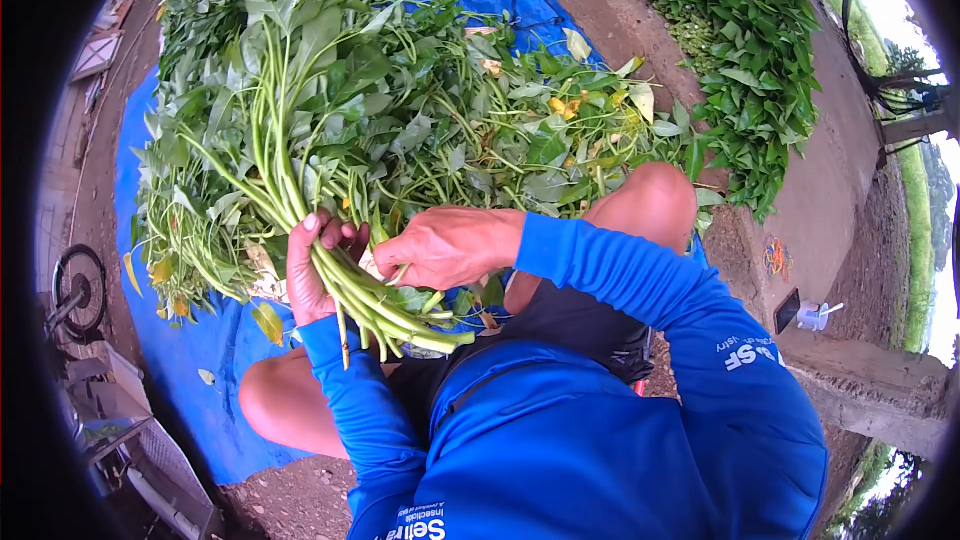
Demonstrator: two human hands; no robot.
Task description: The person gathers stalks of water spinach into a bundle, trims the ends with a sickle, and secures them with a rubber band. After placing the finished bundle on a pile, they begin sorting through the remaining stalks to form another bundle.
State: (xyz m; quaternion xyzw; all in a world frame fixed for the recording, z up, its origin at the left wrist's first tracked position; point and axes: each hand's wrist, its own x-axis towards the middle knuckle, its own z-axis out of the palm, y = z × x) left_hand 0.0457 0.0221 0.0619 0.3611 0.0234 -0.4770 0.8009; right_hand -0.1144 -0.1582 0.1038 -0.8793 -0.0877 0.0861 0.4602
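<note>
A bunch of water spinach rests in my left hand, its fingers wrapped round the long pale-green stems. The leafy tops point up and away, and the cut ends fan out low towards my lap. Just to the right, my right hand is closed with thumb and fingers pinched on a water spinach stem close to the bunch; its fingertips are partly hidden. Beyond both hands lies a large heap of loose water spinach, with some yellowed leaves among it.
A blue tarp lies under the heap. At the upper right, bundled greens are piled on the ground. Rubber bands, a dark phone-like slab and a white cup lie at the right. A wheel stands left.
</note>
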